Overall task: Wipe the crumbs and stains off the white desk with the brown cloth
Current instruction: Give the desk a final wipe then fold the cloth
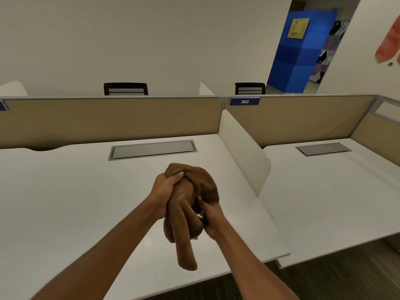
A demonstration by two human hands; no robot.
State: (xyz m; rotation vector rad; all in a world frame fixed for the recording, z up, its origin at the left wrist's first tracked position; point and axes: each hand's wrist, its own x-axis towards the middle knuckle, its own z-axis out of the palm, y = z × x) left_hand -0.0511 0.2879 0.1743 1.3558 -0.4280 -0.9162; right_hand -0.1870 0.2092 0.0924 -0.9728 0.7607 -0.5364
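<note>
while bunched above the white desk [65,202], brown cloth [194,191] between left hand [165,189] and right hand [211,217], both gripping it

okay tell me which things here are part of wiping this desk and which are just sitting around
Part of the job: brown cloth, gripped bunched up by left hand and right hand; white desk.

Just there: grey cable hatch, side divider, neighbouring desk, label 302, two black chairs.

two hands [166,189] [211,221], one brown cloth [203,182], two white desks [65,202] [324,191], two chairs [126,89] [250,88]
</note>
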